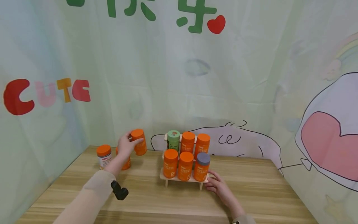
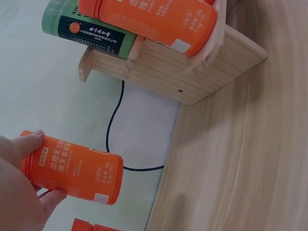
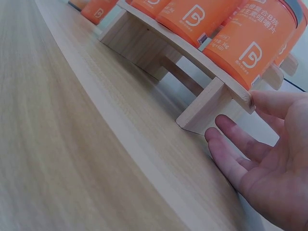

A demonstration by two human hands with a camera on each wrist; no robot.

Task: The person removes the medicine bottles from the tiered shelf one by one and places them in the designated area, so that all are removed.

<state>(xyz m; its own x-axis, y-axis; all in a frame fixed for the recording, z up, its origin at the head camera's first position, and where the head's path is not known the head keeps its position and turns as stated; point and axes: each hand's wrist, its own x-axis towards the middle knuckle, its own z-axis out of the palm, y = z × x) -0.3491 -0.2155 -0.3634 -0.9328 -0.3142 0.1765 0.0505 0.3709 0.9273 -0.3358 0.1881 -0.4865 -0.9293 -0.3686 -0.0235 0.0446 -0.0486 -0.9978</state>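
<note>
My left hand grips an orange supplement bottle by its lid end, holding it raised left of the rack. A tiered wooden rack stands mid-table. On its upper tier are a green bottle and two orange bottles. Its front tier carries an orange bottle, another beside it, and an orange bottle with a grey lid. At the rack's front right corner, my right hand pinches the shelf end with its upper digits, while the lower fingers hang loosely below.
A white bottle with an orange lid stands at the table's left. Near it another orange bottle is partly hidden by my left wrist. A printed curtain hangs behind the wooden table and along its sides.
</note>
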